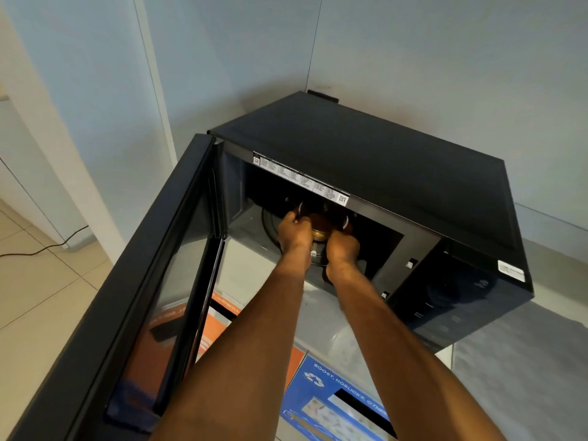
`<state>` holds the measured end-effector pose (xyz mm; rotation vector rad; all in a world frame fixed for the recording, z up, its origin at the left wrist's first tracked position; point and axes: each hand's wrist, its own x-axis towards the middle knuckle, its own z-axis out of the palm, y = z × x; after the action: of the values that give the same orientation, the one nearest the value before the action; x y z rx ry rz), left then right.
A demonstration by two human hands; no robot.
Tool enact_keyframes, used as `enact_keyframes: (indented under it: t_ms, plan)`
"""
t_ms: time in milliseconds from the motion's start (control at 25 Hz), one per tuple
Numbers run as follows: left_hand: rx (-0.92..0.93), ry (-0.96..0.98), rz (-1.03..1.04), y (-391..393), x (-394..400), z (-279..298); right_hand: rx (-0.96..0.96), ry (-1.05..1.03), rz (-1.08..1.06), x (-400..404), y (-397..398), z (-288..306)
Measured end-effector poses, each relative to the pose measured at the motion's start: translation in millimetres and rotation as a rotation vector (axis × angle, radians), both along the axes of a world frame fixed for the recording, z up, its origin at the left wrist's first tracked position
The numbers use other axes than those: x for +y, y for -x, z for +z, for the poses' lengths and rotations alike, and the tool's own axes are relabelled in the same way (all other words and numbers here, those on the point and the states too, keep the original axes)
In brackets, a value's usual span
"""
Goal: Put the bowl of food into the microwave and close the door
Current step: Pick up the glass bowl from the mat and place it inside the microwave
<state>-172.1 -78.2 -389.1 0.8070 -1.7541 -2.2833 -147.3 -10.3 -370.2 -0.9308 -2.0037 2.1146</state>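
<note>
Bowl of brown food, glassy, round (319, 232) | frame centre, going inside black microwave (366, 160) | left hand (294, 232), right hand (343, 246) both clasping its sides | advice: be lowering level onto turntable, releasing only once seated.

The microwave (366, 173) mouth is wide open, with its door (133, 281) swung far out to the left. Both arms fill the middle of the opening, and the bowl (319, 232) sits between the hands. Dark room shows left of them.

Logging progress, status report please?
Both hands, left hand and right hand, grip the bowl inside the microwave. Door wide open. Nothing blocking.
</note>
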Motion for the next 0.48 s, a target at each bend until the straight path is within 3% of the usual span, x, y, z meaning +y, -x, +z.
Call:
enact_keyframes:
  t_ms: [240, 480]
  plan:
    - [0.026, -0.027, 0.004, 10.4, -1.9, -6.9, 0.0, 0.095, 0.001, -0.7, 4.6, 1.4]
    - [0.031, 0.0, -0.015, 8.4, -1.9, -7.0, 0.051, 0.012, 0.015, 2.1, 8.4, -9.4]
